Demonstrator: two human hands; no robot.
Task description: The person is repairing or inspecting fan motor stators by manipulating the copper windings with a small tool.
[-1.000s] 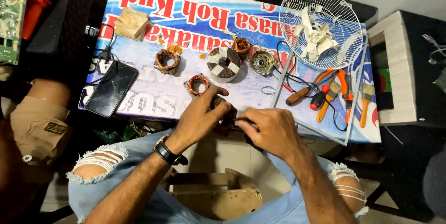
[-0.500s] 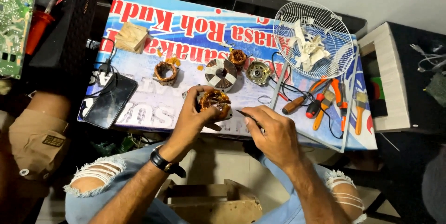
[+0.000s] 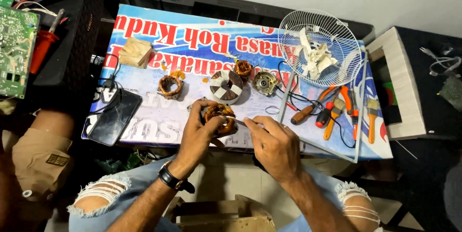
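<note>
My left hand [image 3: 198, 133] grips a motor stator with copper windings [image 3: 219, 115], held just above the near edge of the banner-covered table [image 3: 159, 131]. My right hand [image 3: 274, 145] is pinched on a thin metal tool [image 3: 246, 122] whose tip touches the stator's right side. A black watch sits on my left wrist. Farther back on the table lie a second copper-wound stator [image 3: 170, 85], a round rotor with silver and brown segments [image 3: 226, 86], a small copper coil [image 3: 243, 67] and a metal motor cap [image 3: 264, 83].
A white fan grille [image 3: 320, 46] holding white plastic parts lies at the back right. Orange-handled screwdrivers, pliers and brushes [image 3: 337, 111] sit right of my hands. A black phone [image 3: 114, 116] and wooden block [image 3: 135, 52] lie left. A green circuit board [image 3: 17, 49] is far left.
My left hand has lifted the stator off the table edge and turned it toward me. My right hand has come up beside it with the thin tool.
</note>
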